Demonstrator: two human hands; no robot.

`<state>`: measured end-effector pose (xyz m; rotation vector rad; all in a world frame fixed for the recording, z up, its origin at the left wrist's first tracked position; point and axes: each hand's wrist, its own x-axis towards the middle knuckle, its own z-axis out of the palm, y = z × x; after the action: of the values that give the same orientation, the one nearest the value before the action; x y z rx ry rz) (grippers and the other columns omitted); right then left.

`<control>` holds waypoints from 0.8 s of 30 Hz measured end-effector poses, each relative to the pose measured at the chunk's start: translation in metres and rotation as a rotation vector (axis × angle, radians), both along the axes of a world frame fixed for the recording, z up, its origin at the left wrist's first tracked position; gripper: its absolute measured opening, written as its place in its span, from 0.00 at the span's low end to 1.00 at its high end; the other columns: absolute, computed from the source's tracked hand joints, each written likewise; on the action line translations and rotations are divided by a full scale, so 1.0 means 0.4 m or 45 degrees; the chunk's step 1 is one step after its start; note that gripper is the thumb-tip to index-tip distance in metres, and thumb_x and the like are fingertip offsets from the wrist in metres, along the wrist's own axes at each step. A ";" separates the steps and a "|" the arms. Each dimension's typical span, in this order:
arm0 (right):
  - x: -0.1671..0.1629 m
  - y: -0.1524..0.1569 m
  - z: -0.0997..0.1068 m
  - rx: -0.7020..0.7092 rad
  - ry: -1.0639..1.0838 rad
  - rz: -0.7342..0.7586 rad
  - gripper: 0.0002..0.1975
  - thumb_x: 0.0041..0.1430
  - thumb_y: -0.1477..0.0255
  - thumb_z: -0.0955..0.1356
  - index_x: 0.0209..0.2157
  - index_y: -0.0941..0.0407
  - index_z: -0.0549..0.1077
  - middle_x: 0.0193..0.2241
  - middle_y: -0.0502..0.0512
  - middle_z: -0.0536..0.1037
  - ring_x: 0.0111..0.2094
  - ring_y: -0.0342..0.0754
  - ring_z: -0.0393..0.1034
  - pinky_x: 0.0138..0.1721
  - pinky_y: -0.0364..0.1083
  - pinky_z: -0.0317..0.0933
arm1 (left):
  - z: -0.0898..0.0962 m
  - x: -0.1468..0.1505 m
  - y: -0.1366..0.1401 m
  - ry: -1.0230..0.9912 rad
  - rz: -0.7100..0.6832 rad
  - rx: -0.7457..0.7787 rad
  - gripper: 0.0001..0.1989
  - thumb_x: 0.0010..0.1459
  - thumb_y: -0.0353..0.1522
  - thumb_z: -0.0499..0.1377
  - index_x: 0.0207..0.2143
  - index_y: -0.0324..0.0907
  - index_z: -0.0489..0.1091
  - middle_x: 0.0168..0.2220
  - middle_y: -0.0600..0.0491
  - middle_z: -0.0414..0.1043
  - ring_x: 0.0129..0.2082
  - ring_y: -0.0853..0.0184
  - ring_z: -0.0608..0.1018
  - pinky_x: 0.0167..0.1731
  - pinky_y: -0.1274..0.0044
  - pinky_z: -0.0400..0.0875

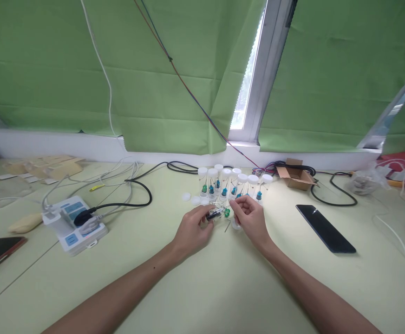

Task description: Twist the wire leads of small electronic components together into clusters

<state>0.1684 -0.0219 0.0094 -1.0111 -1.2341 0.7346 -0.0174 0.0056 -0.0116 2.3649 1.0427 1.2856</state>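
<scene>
My left hand is closed around a small clear container with a dark part, which lies tilted between thumb and fingers. My right hand is closed in a pinch just to the right; what its fingertips hold is too small to make out. Between the hands lie green needle hubs and a thin metal needle. Right behind them stand several clear vials with white caps, with blue- or green-hubbed needles inside. Loose white caps lie on the table to the left of the vials.
A white power strip with plugs and cables is at left. A black phone lies at right, and a small open cardboard box stands at the back. Black cables run along the wall. Another phone lies far left.
</scene>
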 end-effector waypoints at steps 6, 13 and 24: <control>-0.004 -0.001 -0.001 -0.029 -0.004 -0.025 0.15 0.57 0.61 0.71 0.27 0.55 0.66 0.17 0.44 0.66 0.15 0.39 0.60 0.17 0.40 0.52 | 0.000 0.000 0.001 0.034 0.015 0.008 0.21 0.51 0.23 0.57 0.48 0.43 0.71 0.40 0.53 0.77 0.28 0.70 0.73 0.31 0.77 0.71; -0.009 -0.003 -0.006 -0.045 0.000 -0.001 0.16 0.57 0.60 0.71 0.26 0.55 0.65 0.15 0.44 0.66 0.15 0.39 0.59 0.17 0.40 0.52 | 0.002 -0.002 0.001 0.058 0.003 -0.016 0.21 0.51 0.23 0.57 0.47 0.43 0.71 0.38 0.53 0.77 0.29 0.70 0.74 0.31 0.77 0.72; -0.010 -0.006 -0.005 -0.065 -0.068 0.020 0.16 0.57 0.61 0.71 0.26 0.55 0.65 0.15 0.45 0.66 0.15 0.40 0.59 0.18 0.41 0.52 | 0.008 -0.001 -0.002 0.072 -0.002 -0.018 0.21 0.51 0.22 0.56 0.47 0.43 0.71 0.37 0.52 0.77 0.32 0.67 0.76 0.33 0.76 0.73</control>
<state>0.1646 -0.0242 0.0075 -1.0700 -1.2762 0.7586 -0.0178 0.0048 -0.0084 2.4042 1.0621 1.2126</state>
